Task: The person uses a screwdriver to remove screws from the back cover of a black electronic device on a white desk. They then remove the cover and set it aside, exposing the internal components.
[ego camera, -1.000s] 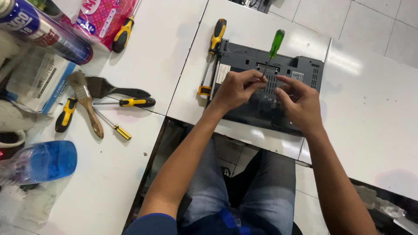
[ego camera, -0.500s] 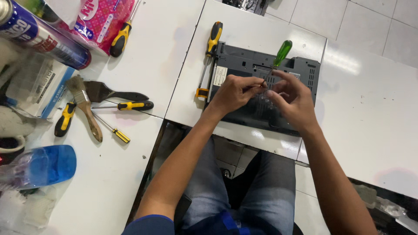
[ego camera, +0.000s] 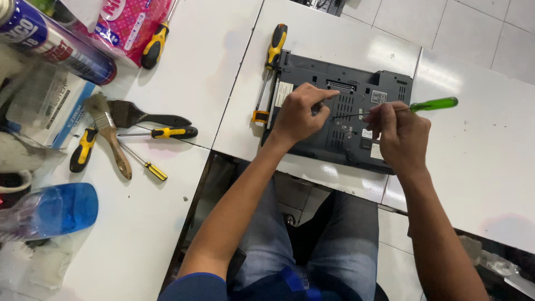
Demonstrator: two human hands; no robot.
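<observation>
While both hands (ego camera: 348,120) hover above, the laptop (ego camera: 340,120) lies beneath.

The left hand (ego camera: 298,114) hides the green screwdriver's (ego camera: 432,104) tip on the laptop (ego camera: 345,134).

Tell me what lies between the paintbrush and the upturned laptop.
Head view: between the paintbrush and the laptop lie a black-and-yellow screwdriver, bare white tabletop, then a long screwdriver.
</observation>
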